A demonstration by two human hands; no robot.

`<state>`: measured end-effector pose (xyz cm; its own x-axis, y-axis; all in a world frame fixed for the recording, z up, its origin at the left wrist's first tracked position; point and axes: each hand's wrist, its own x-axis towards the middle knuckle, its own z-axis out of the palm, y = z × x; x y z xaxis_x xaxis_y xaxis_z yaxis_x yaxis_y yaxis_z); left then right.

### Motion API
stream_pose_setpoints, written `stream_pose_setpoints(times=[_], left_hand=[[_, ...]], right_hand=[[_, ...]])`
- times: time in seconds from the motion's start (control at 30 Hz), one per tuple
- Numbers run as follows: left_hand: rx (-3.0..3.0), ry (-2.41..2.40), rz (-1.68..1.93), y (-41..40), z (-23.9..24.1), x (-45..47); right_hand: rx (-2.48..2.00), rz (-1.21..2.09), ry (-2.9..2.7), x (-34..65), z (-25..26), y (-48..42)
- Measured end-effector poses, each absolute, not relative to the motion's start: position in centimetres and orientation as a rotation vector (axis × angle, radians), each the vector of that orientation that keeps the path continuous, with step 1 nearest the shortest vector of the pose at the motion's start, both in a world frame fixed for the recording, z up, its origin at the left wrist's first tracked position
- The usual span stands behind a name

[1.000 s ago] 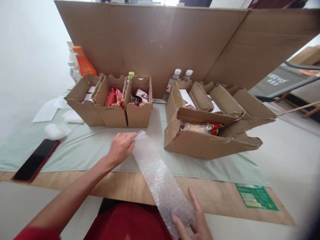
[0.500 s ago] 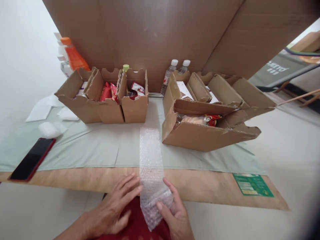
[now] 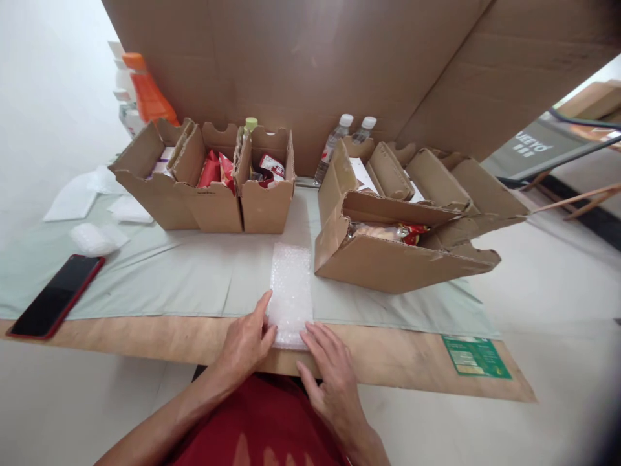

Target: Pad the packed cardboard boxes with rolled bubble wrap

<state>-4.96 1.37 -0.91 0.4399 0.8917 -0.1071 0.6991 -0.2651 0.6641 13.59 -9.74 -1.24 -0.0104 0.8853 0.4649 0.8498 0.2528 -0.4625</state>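
Observation:
A strip of clear bubble wrap (image 3: 291, 285) lies on the table in front of me, its near end on the bare wooden edge and doubled over there. My left hand (image 3: 248, 338) rests against its left side, with forefinger and thumb apart. On the near right corner of the bubble wrap lie the fingertips of my right hand (image 3: 328, 362), stretched out with the thumb spread below. Neither hand grips anything. Small folded pieces of bubble wrap (image 3: 94, 239) sit at the left, beyond a phone with a red case (image 3: 55, 298).
Cardboard boxes (image 3: 264, 213) holding packets stand at the back left; more boxes (image 3: 407, 265) stand at the right. Two clear bottles (image 3: 330, 152) and an orange bottle (image 3: 150, 94) are behind them, before a cardboard wall (image 3: 301, 58). A green label (image 3: 475, 356) sits at the front right.
The near end of the bubble wrap has gone from my right hand's grip above my lap to lying folded on the table edge. Both hands have moved forward, and the right has let go.

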Motion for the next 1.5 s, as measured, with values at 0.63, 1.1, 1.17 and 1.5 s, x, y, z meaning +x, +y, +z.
stream_pose_setpoints(times=[0.63,1.1,1.17,1.5], left_hand=[[2.131,1.165,0.782,0.7,-1.3,-5.3],[2.367,0.963,0.883,1.7,-1.2,-6.2],[2.389,1.028,0.896,3.2,-1.7,-5.3],[2.344,0.846,0.825,2.0,-0.5,-7.2]], right_hand=[[-1.55,-0.081,-1.91,14.6,-0.6,-7.1],[-1.569,0.115,-1.931,14.9,0.2,-6.4],[-1.598,-0.04,-1.946,14.8,-0.4,-6.0],[-1.547,0.15,-2.065,15.0,-0.1,-5.5]])
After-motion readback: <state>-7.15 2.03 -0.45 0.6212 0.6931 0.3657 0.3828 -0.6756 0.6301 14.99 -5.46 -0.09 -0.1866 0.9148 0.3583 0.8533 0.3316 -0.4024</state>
